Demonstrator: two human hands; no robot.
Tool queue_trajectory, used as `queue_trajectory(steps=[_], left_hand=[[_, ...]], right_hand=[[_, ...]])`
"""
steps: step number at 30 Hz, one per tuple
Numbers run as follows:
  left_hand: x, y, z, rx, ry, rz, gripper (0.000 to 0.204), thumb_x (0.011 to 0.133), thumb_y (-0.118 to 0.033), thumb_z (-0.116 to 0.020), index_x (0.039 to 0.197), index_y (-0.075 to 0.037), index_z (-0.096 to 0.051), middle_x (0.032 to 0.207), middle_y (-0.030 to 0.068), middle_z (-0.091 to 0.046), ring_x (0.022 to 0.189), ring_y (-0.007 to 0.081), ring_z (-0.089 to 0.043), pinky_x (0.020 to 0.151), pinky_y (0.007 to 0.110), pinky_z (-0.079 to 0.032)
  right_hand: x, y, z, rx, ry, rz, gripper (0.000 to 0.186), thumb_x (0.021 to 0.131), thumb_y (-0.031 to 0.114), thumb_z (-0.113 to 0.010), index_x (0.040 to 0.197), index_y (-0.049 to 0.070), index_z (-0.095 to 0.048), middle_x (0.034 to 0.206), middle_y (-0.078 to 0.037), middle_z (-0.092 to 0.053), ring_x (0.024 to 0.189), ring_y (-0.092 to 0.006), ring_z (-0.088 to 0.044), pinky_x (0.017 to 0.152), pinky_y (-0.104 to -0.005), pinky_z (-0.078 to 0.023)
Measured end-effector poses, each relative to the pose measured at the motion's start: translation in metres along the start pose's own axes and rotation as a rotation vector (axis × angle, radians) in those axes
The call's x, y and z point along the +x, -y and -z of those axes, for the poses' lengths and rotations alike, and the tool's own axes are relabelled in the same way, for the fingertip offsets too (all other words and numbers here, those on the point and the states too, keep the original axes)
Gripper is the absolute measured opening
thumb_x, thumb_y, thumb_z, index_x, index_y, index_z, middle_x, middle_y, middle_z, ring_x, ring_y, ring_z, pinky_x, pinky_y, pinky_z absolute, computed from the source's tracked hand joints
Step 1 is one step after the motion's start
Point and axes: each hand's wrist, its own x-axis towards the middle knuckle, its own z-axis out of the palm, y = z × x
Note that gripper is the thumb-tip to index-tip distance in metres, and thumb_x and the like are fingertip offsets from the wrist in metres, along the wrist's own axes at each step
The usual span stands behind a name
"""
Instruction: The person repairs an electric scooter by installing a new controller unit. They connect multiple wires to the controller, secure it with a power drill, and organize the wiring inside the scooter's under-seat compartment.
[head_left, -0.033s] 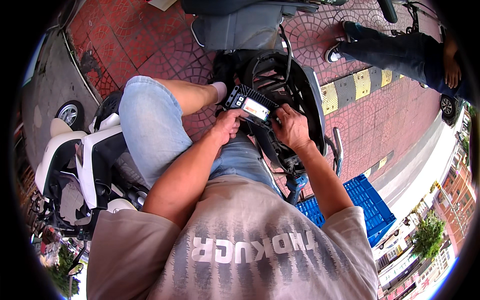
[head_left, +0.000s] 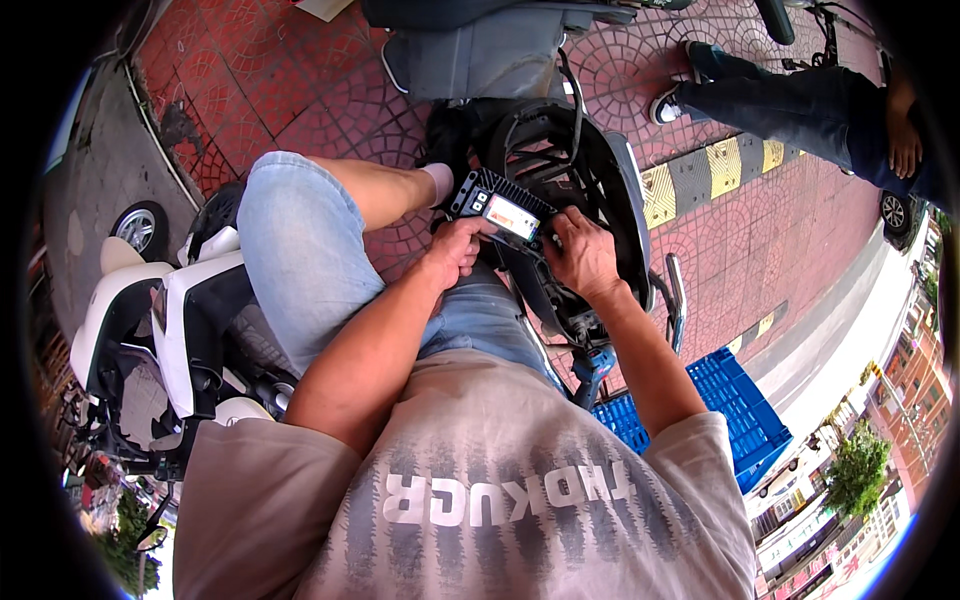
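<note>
At the far left of the frame, a wheel (head_left: 140, 228) stands on grey ground, with a white scooter (head_left: 185, 335) just below and to the right of it. Next comes the person's bent knee in pale denim (head_left: 300, 225), angled outward. The left forearm slants up from lower left toward the centre, elbow bent and held out from the grey shirt (head_left: 480, 430). It ends in the left hand (head_left: 456, 250), whose fingers are curled in and whose thumb lies along the lower edge of a black ribbed device (head_left: 512, 217); the hand is closed around that edge. The device sits tilted just above the frame's middle, its lit screen facing up. At its right end is the right hand (head_left: 585, 252), wrist bent, knuckles up, fingers curled narrowly downward; whether they pinch anything cannot be told. Its forearm rises steeply from lower right, passing over a blue crate (head_left: 745, 420). Black scooter bodywork (head_left: 632, 215) surrounds this area, with a blue tool (head_left: 594, 366) below the right hand. At upper right are another person's dark-trousered legs (head_left: 775, 110), well apart from both hands.
</note>
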Motion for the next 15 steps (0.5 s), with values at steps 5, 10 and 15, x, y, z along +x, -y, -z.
queue_trajectory(steps=[5, 10, 15], left_hand=[[-0.0012, 0.0039, 0.0004, -0.001, -0.004, 0.006, 0.024, 0.090, -0.027, -0.074, 0.077, -0.018, -0.056, 0.058, -0.0083, -0.034, 0.046, 0.0071, -0.028, 0.047, 0.028, -0.021], [0.0013, 0.0060, 0.0006, -0.006, 0.012, 0.002, 0.024, 0.089, -0.028, -0.075, 0.078, -0.019, -0.056, 0.058, -0.0083, -0.034, 0.046, 0.0070, -0.028, 0.046, 0.028, -0.021], [0.0030, 0.0065, 0.0025, -0.009, 0.008, 0.014, 0.021, 0.089, -0.028, -0.075, 0.081, -0.019, -0.058, 0.059, -0.0087, -0.034, 0.046, 0.0068, -0.028, 0.046, 0.028, -0.021]], right_hand=[[0.0057, 0.0056, 0.0006, -0.012, 0.084, -0.128, 0.026, 0.086, 0.022, -0.077, 0.101, 0.005, -0.065, 0.106, -0.014, -0.065, 0.094, -0.0377, -0.072, 0.078, -0.0483, -0.059], [0.0020, 0.0027, -0.0057, 0.075, 0.021, -0.195, 0.027, 0.087, 0.021, -0.077, 0.106, 0.004, -0.067, 0.110, -0.015, -0.067, 0.097, -0.0396, -0.072, 0.080, -0.0495, -0.059], [0.0002, 0.0075, -0.0041, 0.087, -0.004, -0.214, 0.023, 0.089, 0.019, -0.076, 0.106, 0.006, -0.068, 0.109, -0.015, -0.067, 0.093, -0.0406, -0.072, 0.079, -0.0507, -0.059]])
